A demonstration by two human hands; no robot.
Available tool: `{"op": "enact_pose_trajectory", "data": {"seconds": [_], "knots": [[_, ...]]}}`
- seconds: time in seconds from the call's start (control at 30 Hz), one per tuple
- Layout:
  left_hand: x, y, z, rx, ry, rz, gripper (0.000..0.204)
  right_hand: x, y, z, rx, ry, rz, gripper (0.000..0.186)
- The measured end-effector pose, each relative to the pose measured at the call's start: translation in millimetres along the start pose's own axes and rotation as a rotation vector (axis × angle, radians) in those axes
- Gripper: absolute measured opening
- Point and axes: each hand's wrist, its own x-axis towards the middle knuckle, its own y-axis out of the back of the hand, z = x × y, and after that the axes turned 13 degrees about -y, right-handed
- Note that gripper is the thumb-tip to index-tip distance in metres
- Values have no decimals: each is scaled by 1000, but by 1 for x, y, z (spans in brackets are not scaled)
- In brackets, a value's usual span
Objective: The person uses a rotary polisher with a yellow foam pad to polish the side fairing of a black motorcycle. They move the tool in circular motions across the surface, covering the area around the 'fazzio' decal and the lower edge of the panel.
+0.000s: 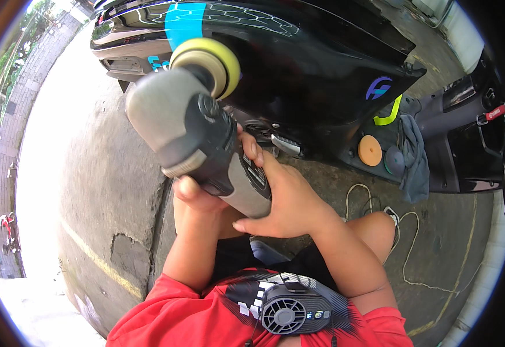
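Note:
I hold a grey and black power polisher (168, 115) in front of a glossy black scooter body panel (316, 69) that has turquoise trim and a purple emblem. The polisher's round yellow-rimmed pad (223, 63) faces the panel near the turquoise stripe; whether it touches the paint I cannot tell. My left hand (197, 199) grips the tool from below, behind its head, and is partly hidden by it. My right hand (287, 202) is wrapped round the grey handle, lower and to the right.
An orange pad (370, 150), a teal pad (394, 162) and a grey-blue cloth (414, 173) rest on the scooter's footboard. The scooter's front (466, 139) is at the right. A pale cord (414, 254) lies on cracked concrete (102, 202). A fan device (284, 312) hangs on my chest.

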Motion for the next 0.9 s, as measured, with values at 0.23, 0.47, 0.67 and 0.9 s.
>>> {"op": "enact_pose_trajectory", "data": {"seconds": [0.23,0.47,0.67,0.9], "knots": [[7,-1,16,-49,11,53,102,-8,-12,10,158,31,-96,109],[-6,1,23,30,13,162,95,-6,-16,11,234,-58,-202,106],[25,-41,33,233,89,183,82,-14,-8,3,376,111,-99,113],[19,-90,12,753,437,106,76,-48,-48,48,789,-98,-84,90]]}}
